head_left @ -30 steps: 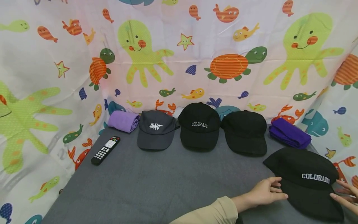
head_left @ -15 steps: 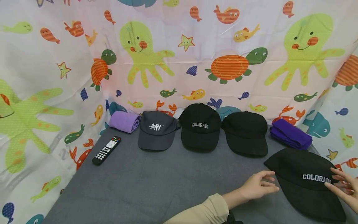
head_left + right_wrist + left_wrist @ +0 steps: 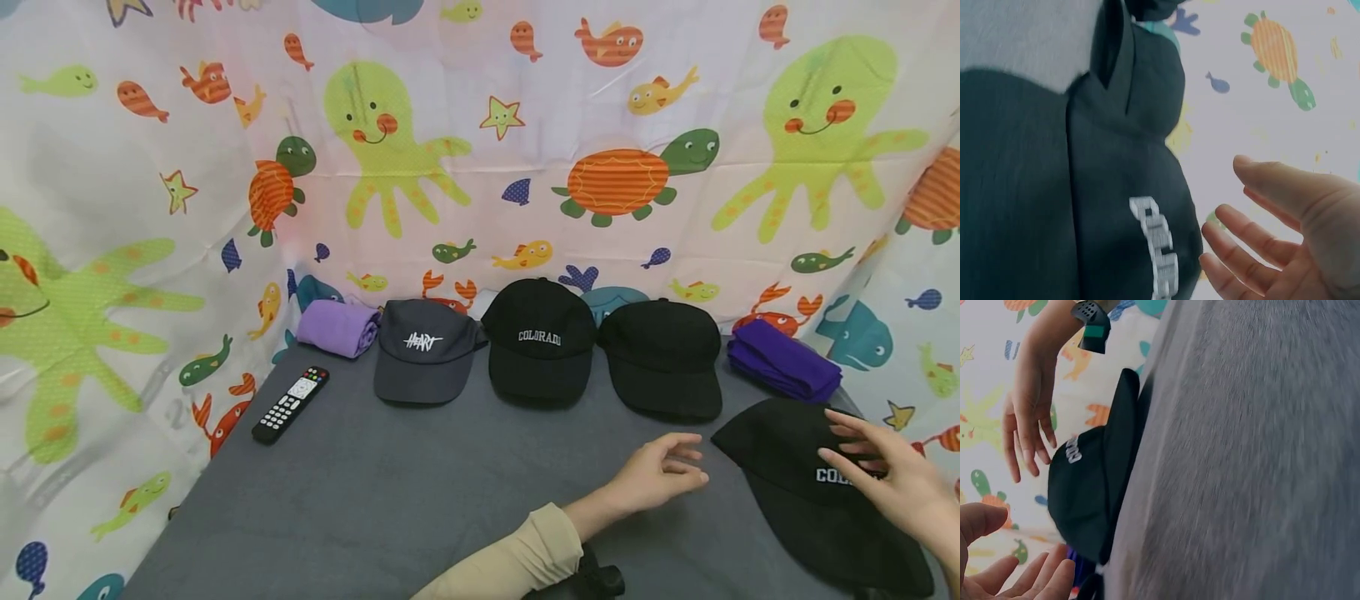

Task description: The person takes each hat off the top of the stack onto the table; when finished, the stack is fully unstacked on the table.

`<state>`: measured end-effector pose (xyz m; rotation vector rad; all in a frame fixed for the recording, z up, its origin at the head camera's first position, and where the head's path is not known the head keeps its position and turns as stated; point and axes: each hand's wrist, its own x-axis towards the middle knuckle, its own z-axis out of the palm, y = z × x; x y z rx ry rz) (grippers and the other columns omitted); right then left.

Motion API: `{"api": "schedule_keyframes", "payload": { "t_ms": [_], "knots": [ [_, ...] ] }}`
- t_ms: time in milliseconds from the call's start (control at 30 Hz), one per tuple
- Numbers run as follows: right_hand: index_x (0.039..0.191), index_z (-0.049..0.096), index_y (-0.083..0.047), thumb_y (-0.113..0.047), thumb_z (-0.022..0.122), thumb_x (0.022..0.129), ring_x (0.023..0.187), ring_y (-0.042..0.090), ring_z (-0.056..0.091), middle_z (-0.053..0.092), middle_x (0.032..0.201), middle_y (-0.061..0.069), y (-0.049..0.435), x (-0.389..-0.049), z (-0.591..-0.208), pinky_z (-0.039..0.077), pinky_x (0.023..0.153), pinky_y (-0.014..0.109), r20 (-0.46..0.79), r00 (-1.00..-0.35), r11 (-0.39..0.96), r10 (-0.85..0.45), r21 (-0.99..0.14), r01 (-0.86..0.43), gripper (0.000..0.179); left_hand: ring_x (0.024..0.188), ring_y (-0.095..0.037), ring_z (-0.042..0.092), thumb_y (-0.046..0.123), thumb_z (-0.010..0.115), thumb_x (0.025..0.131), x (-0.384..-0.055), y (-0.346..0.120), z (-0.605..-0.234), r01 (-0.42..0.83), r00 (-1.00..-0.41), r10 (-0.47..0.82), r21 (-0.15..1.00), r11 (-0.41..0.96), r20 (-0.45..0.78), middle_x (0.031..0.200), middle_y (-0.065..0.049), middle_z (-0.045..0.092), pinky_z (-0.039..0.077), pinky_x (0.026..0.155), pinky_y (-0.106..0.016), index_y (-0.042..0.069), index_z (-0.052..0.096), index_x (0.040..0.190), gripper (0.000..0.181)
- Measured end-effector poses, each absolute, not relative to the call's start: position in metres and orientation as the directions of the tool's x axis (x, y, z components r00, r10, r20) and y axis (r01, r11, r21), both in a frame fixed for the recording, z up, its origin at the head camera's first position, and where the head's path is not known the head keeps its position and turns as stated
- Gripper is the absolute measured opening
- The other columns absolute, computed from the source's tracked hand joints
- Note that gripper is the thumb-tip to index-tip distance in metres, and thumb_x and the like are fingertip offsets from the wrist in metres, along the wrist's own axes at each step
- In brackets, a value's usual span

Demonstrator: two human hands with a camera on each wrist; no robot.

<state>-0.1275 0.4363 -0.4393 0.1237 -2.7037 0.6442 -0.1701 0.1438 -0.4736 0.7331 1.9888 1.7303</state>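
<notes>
Black lettered cap [image 3: 787, 475] is seen at near right on grey worktop [image 3: 420, 492], brim turned to near side. Right hand [image 3: 896, 483] is held just over it, grip wide. Left hand [image 3: 651, 475] is held left of it, apart, grip wide. Three caps [image 3: 540, 342] are lined up far; remote [image 3: 291, 406] is placed left.

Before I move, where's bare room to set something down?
Widest: the grey surface between the remote, the HEART cap and the left sleeve. Crowded: the back row, lavender cloth to purple cloth, and the right, where the right hand hovers by the near cap.
</notes>
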Motion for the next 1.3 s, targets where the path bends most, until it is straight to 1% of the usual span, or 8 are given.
{"api": "schedule_keyframes", "payload": {
  "t_ms": [33, 100, 200, 467, 667, 933, 1200, 1300],
  "knots": [
    [0.132, 0.046, 0.001, -0.015, 0.069, 0.084, 0.079, -0.011, 0.048, 0.055, 0.103, 0.026, 0.431, -0.13, -0.437, 0.042, 0.054, 0.025, 0.363, -0.931, 0.887, -0.019, -0.424, -0.184, 0.057, 0.096, 0.001, 0.06, 0.015, 0.063, 0.089, -0.172, 0.14, -0.473, 0.134, -0.782, 0.621, 0.987, 0.093, 0.048, 0.119, 0.001, 0.061, 0.049, 0.072, -0.015, 0.019, 0.05, 0.132, 0.046],
    [0.131, 0.049, -0.001, -0.015, 0.071, 0.082, 0.078, -0.024, 0.032, 0.056, 0.104, 0.023, 0.421, -0.134, -0.435, 0.04, 0.054, 0.021, 0.376, -0.926, 0.888, -0.032, -0.415, -0.2, 0.055, 0.097, 0.001, 0.06, 0.015, 0.063, 0.089, -0.175, 0.134, -0.471, 0.155, -0.781, 0.621, 0.984, 0.09, 0.066, 0.12, -0.001, 0.06, 0.049, 0.074, -0.015, 0.017, 0.049, 0.133, 0.046],
    [0.131, 0.049, -0.003, -0.018, 0.07, 0.084, 0.082, -0.026, 0.029, 0.055, 0.108, 0.021, 0.407, -0.139, -0.431, 0.041, 0.057, 0.02, 0.364, -0.929, 0.884, -0.06, -0.413, -0.219, 0.053, 0.099, 0.0, 0.059, 0.016, 0.062, 0.09, -0.18, 0.123, -0.47, 0.195, -0.776, 0.624, 0.977, 0.09, 0.097, 0.123, -0.004, 0.058, 0.048, 0.077, -0.014, 0.016, 0.048, 0.133, 0.045],
    [0.128, 0.053, -0.008, -0.014, 0.07, 0.083, 0.089, -0.021, 0.038, 0.056, 0.109, 0.013, 0.372, -0.157, -0.429, 0.038, 0.066, 0.005, 0.412, -0.893, 0.825, -0.182, -0.429, -0.367, 0.048, 0.102, -0.003, 0.059, 0.019, 0.061, 0.091, -0.196, 0.099, -0.471, 0.232, -0.797, 0.594, 0.964, 0.127, 0.114, 0.125, -0.008, 0.055, 0.048, 0.08, -0.015, 0.021, 0.049, 0.131, 0.042],
    [0.127, 0.055, -0.01, -0.013, 0.071, 0.081, 0.085, -0.011, 0.046, 0.058, 0.108, 0.009, 0.344, -0.174, -0.434, 0.045, 0.066, 0.014, 0.445, -0.86, 0.809, -0.251, -0.392, -0.438, 0.048, 0.104, -0.008, 0.06, 0.02, 0.061, 0.091, -0.209, 0.081, -0.474, 0.25, -0.824, 0.553, 0.955, 0.162, 0.122, 0.125, -0.009, 0.054, 0.047, 0.084, -0.016, 0.02, 0.049, 0.131, 0.042],
    [0.124, 0.057, -0.009, -0.009, 0.071, 0.082, 0.083, 0.023, 0.06, 0.059, 0.105, 0.009, 0.309, -0.191, -0.447, 0.052, 0.065, 0.031, 0.46, -0.837, 0.76, -0.296, -0.417, -0.498, 0.045, 0.105, -0.019, 0.06, 0.017, 0.06, 0.091, -0.226, 0.055, -0.477, 0.322, -0.842, 0.506, 0.927, 0.192, 0.188, 0.126, -0.014, 0.054, 0.047, 0.085, -0.018, 0.014, 0.05, 0.131, 0.041],
    [0.129, 0.052, -0.01, -0.011, 0.068, 0.084, 0.087, 0.024, 0.059, 0.058, 0.107, 0.012, 0.284, -0.209, -0.46, 0.051, 0.068, 0.038, 0.436, -0.846, 0.73, -0.307, -0.463, -0.503, 0.047, 0.109, -0.026, 0.056, 0.017, 0.061, 0.091, -0.246, 0.025, -0.482, 0.385, -0.874, 0.422, 0.872, 0.302, 0.24, 0.124, -0.016, 0.053, 0.048, 0.089, -0.031, 0.009, 0.05, 0.13, 0.042],
    [0.13, 0.05, -0.008, -0.009, 0.069, 0.083, 0.086, 0.025, 0.06, 0.058, 0.106, 0.013, 0.276, -0.217, -0.465, 0.051, 0.067, 0.036, 0.454, -0.837, 0.719, -0.306, -0.466, -0.516, 0.051, 0.109, -0.027, 0.054, 0.017, 0.061, 0.09, -0.252, 0.014, -0.481, 0.395, -0.885, 0.39, 0.856, 0.335, 0.256, 0.123, -0.015, 0.052, 0.049, 0.087, -0.031, 0.009, 0.051, 0.13, 0.042]
  ]
}}
